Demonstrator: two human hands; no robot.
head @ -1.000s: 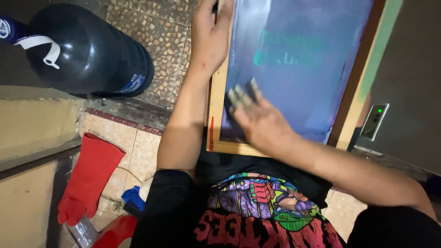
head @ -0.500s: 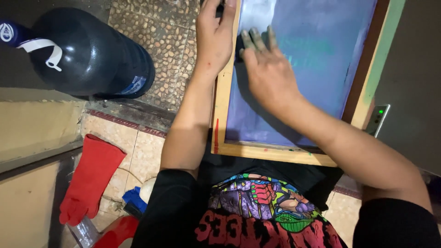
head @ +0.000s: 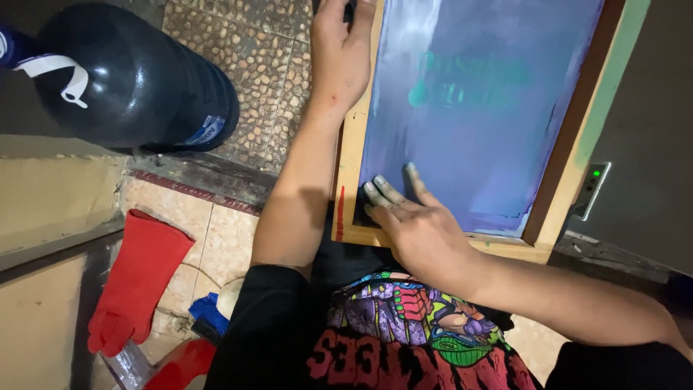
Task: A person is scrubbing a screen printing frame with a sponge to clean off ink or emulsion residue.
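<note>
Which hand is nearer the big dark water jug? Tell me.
Left. The left hand grips the wooden screen frame on its edge facing the water jug; the right hand presses the mesh at the frame's near corner, farther away.

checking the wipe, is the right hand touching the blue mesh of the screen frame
Touching: the head view shows the right hand lying flat with its fingertips pressed on the blue mesh, no gap visible.

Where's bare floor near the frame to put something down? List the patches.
Pebbled floor lies bare between the dark water jug and the left hand gripping the wooden screen frame. Pale tile between red glove and left forearm is narrower. The frame's lower corner under the right hand is crowded.
</note>
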